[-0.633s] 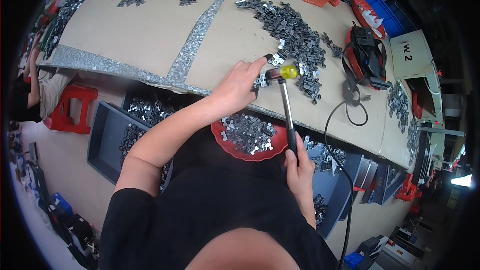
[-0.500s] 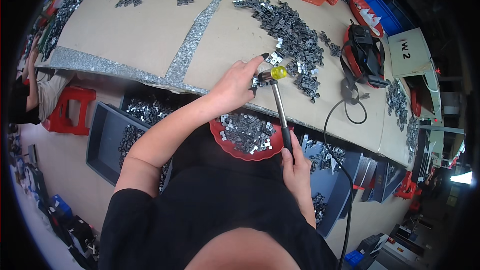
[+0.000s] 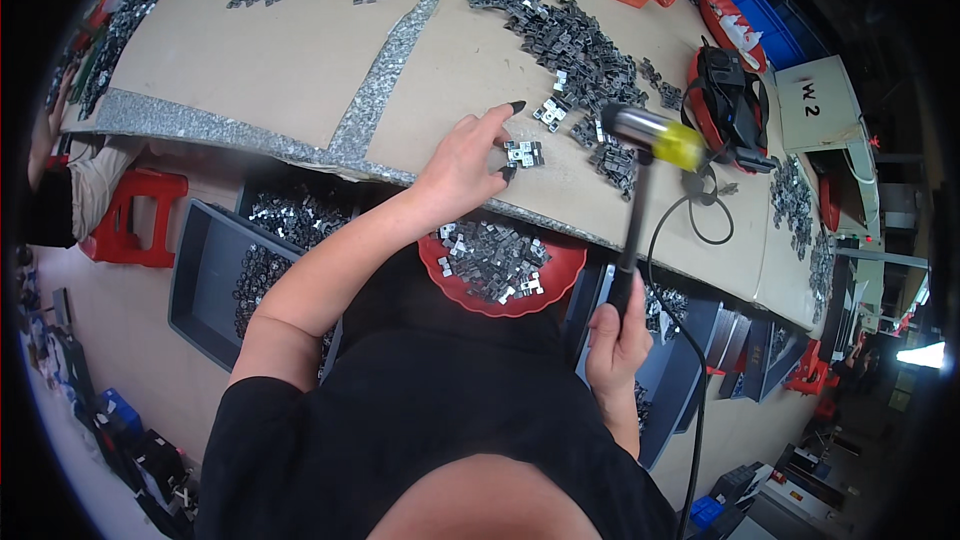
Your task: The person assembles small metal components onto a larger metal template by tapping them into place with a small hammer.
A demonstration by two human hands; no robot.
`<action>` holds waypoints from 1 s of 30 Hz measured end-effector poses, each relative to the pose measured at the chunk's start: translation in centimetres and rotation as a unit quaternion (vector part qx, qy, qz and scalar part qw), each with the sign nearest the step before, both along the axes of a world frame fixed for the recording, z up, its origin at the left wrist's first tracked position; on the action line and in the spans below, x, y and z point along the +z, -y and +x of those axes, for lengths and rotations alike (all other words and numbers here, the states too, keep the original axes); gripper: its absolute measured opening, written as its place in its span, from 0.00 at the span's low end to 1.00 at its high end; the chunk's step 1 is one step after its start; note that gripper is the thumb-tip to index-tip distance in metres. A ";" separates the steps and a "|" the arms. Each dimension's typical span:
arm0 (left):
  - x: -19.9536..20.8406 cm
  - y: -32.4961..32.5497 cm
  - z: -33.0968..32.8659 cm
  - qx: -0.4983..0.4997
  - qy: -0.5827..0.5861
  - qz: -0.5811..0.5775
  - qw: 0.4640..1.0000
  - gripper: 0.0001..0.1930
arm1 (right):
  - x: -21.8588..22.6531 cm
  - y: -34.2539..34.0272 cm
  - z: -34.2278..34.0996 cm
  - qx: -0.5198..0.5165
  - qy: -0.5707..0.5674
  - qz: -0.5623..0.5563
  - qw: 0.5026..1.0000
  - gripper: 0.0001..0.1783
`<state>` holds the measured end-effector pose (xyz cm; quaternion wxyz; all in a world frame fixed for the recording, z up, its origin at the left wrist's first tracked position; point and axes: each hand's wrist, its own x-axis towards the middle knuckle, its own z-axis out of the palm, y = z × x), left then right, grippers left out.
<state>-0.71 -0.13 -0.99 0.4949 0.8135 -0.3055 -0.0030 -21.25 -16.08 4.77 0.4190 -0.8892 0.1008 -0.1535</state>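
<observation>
My right hand (image 3: 617, 348) grips the black handle of a hammer (image 3: 637, 215). Its metal head, with a translucent yellow face, is raised over the table and slightly blurred. My left hand (image 3: 462, 162) is open at the table's front edge, thumb and index finger spread, with black covers on both tips. Between those fingertips lies a small shiny metal part (image 3: 523, 154), flat on the table; whether the thumb touches it I cannot tell. Beyond it is a bright metal piece (image 3: 551, 113) beside a large heap of dark metal parts (image 3: 585, 50). Below the table edge, a red scalloped tray (image 3: 497, 306) holds many similar pieces.
A black strapped device (image 3: 725, 100) rests at the right, its cable (image 3: 655, 245) running down past my right hand. Grey bins (image 3: 205, 275) of parts stand under the table on both sides. A red stool (image 3: 140, 220) and another person's arm are at the left.
The hammer has swung up and right, away from the part by my left hand, and my right hand has moved right with it. My left fingers have spread, leaving the metal part uncovered.
</observation>
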 end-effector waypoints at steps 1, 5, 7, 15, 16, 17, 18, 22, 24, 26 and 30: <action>0.0 -0.1 0.0 0.000 0.002 0.000 1.000 0.35 | -0.1 0.0 0.0 -0.007 0.033 0.012 0.999 0.23; -0.4 0.1 0.2 0.002 0.001 0.004 1.000 0.35 | -1.7 -0.3 1.3 0.027 -0.188 -0.122 0.974 0.23; -0.5 0.0 0.2 0.002 0.004 0.002 1.000 0.35 | -1.9 0.0 0.7 0.021 -0.173 -0.039 0.984 0.22; 0.4 -0.9 -0.6 -0.007 -0.007 0.009 1.000 0.35 | -1.6 1.1 0.3 -0.059 -0.069 0.046 0.995 0.23; 0.5 -1.5 -1.0 -0.062 0.002 0.030 0.998 0.34 | -2.0 1.5 0.1 -0.058 -0.066 0.042 0.995 0.23; 0.8 -1.8 -1.4 -0.116 0.011 0.051 0.992 0.34 | -2.0 1.5 -0.1 -0.059 -0.065 0.042 0.995 0.23; 1.5 -2.2 -1.9 -0.180 -0.019 0.064 0.981 0.33 | -1.9 1.4 -0.3 -0.060 -0.068 0.060 0.994 0.23; 1.8 -0.1 -0.8 -0.080 0.013 0.035 0.996 0.30 | -2.4 1.3 -0.3 -0.054 -0.050 0.061 0.995 0.23; 1.0 2.5 1.0 -0.008 0.055 0.032 0.998 0.30 | -2.3 1.0 0.1 -0.056 -0.055 0.079 0.994 0.23; 0.6 4.3 2.2 0.067 0.098 0.028 0.993 0.30 | -2.0 0.7 0.4 -0.055 -0.061 0.095 0.992 0.23; 0.5 4.7 2.5 0.061 0.058 0.089 0.992 0.32 | -1.8 0.7 0.4 -0.059 -0.084 0.098 0.990 0.22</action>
